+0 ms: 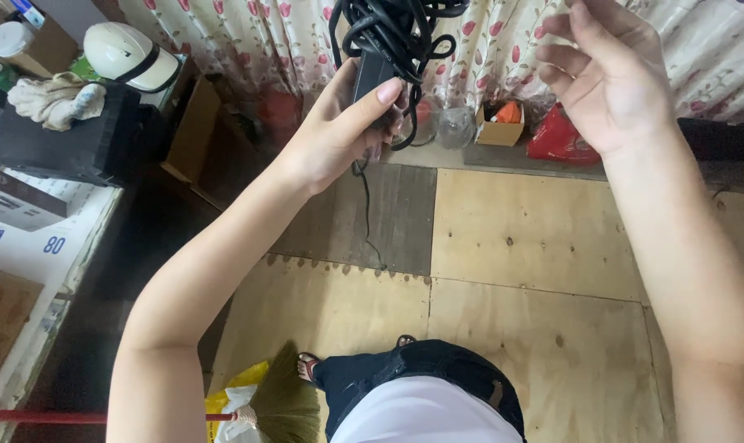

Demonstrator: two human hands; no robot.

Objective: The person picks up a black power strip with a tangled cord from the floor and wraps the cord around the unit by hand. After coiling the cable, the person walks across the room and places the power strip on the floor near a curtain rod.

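My left hand (pixel 339 123) is raised in front of me and grips a black power adapter (pixel 372 70) with a bundle of coiled black cable (pixel 392 25) on top. A thin black cord (pixel 367 205) hangs from it down to the floor. My right hand (pixel 610 78) is held up to the right of the bundle, palm toward me, fingers loosely curled and apart, holding nothing. It does not touch the cable.
Plywood floor panels (pixel 536 238) lie below. A floral curtain (pixel 503 49) hangs behind, with a red bag (pixel 560 139), small box (pixel 501 127) and clear bottles (pixel 455 127) at its foot. At left are a white helmet (pixel 130 53), a black box (pixel 68 143) and a broom (pixel 281 406).
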